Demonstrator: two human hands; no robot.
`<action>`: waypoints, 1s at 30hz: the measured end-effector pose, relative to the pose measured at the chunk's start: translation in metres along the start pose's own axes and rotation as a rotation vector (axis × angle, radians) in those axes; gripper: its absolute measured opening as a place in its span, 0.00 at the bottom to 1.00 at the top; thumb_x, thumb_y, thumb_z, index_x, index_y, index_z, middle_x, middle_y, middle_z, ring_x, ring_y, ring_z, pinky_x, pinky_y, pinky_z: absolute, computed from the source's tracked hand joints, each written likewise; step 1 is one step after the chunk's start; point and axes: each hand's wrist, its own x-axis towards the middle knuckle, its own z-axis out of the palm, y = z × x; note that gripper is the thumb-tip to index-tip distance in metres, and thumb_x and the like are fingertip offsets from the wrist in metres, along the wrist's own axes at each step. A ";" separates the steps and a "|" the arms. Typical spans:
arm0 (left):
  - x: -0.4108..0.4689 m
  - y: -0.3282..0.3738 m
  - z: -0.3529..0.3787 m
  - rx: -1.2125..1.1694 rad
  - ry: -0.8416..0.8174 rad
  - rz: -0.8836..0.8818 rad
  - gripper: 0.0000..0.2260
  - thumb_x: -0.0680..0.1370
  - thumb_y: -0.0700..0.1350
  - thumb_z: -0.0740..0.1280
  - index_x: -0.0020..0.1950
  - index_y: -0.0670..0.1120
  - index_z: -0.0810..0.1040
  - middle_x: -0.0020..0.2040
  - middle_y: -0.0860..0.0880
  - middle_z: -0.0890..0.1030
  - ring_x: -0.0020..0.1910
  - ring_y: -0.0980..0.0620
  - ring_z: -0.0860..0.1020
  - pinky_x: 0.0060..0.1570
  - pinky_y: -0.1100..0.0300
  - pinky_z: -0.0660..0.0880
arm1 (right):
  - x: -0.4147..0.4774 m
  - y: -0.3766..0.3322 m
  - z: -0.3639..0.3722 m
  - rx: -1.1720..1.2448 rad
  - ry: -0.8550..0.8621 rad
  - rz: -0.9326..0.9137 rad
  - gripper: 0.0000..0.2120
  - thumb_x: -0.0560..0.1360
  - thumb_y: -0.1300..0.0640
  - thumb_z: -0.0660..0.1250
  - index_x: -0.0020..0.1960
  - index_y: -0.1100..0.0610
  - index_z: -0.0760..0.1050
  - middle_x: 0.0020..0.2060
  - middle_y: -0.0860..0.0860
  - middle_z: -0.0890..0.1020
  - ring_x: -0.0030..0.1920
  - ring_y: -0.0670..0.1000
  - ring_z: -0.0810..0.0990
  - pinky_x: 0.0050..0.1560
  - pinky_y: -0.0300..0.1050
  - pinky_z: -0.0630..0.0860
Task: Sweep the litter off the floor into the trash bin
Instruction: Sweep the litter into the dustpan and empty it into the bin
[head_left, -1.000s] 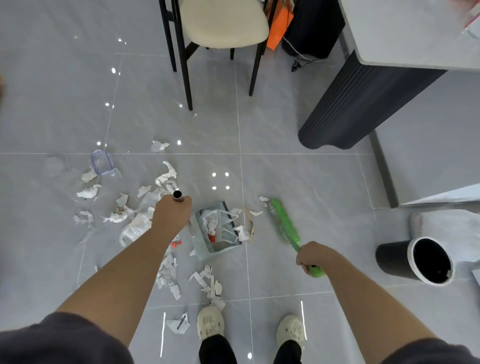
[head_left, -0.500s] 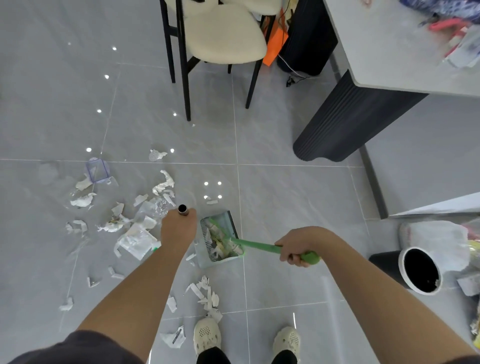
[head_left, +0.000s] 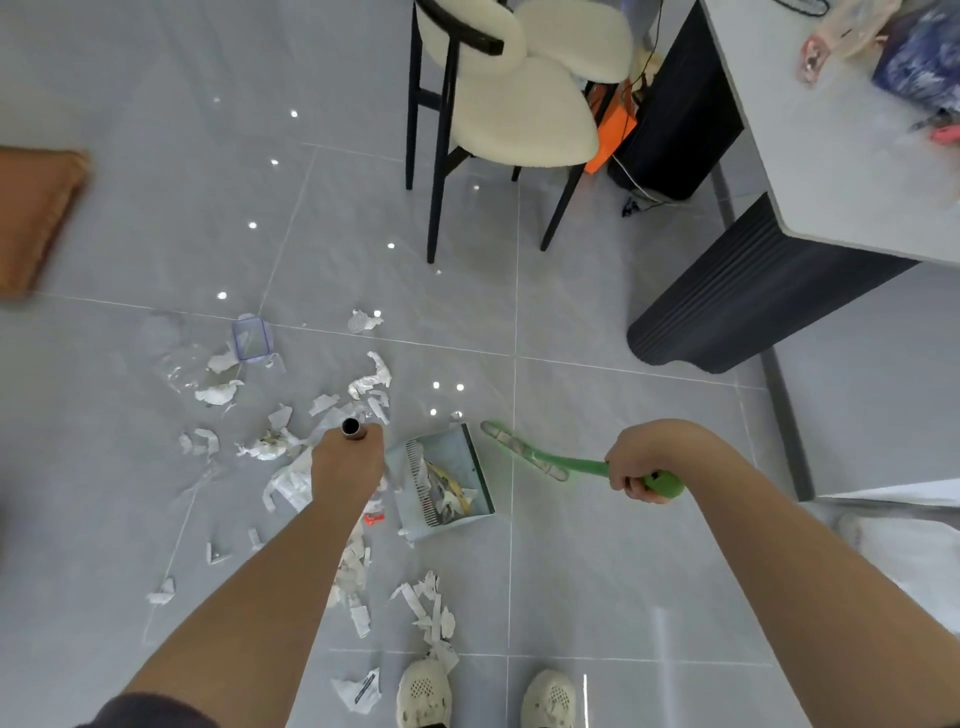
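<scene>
On the grey floor tiles (head_left: 597, 519), centre: a pale blue plastic dustpan (head_left: 470, 457) is set down, with some scraps already lying in it.
Left hand: the left hand (head_left: 345, 467) is clamped round the upright metal tube handle (head_left: 351, 429) of the pan.
Right hand: the right hand (head_left: 641, 470), well apart from the left, is wrapped round the grip of a green plastic hand brush (head_left: 540, 461), whose head is held just right of the pan's far corner.
Litter: torn white paper litter (head_left: 371, 384) is spread left and far of the pan, and more is scattered near the pale shoes (head_left: 423, 691).
Step in hand, as judged: scraps are being gathered. The pan's lip is best kept flat on the tile and turned toward the scraps, which are drawn in with short strokes so that none is flicked past.
Hidden: the trash bin is not in view. The left fingers are covered by the back of the hand. The bristles are smeared, so contact with the floor cannot be told.
</scene>
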 end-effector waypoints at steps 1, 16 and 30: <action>0.002 0.000 -0.003 0.011 0.015 0.005 0.14 0.75 0.43 0.63 0.31 0.41 0.68 0.30 0.43 0.71 0.32 0.43 0.70 0.34 0.57 0.68 | 0.002 -0.005 -0.001 0.029 0.009 -0.005 0.05 0.76 0.68 0.59 0.43 0.62 0.70 0.31 0.54 0.67 0.26 0.47 0.66 0.18 0.32 0.65; 0.062 0.041 -0.015 0.050 0.118 0.011 0.20 0.80 0.45 0.59 0.28 0.43 0.63 0.26 0.47 0.65 0.26 0.49 0.64 0.28 0.59 0.61 | 0.096 -0.111 -0.021 0.073 0.277 -0.246 0.13 0.77 0.67 0.55 0.56 0.61 0.74 0.36 0.55 0.70 0.28 0.49 0.66 0.26 0.37 0.63; 0.142 0.102 -0.006 -0.017 0.177 -0.080 0.19 0.78 0.45 0.61 0.29 0.44 0.60 0.26 0.49 0.62 0.27 0.49 0.61 0.28 0.59 0.61 | 0.150 -0.299 -0.103 -0.113 0.409 -0.389 0.08 0.76 0.67 0.54 0.45 0.65 0.72 0.29 0.57 0.73 0.25 0.52 0.70 0.26 0.42 0.66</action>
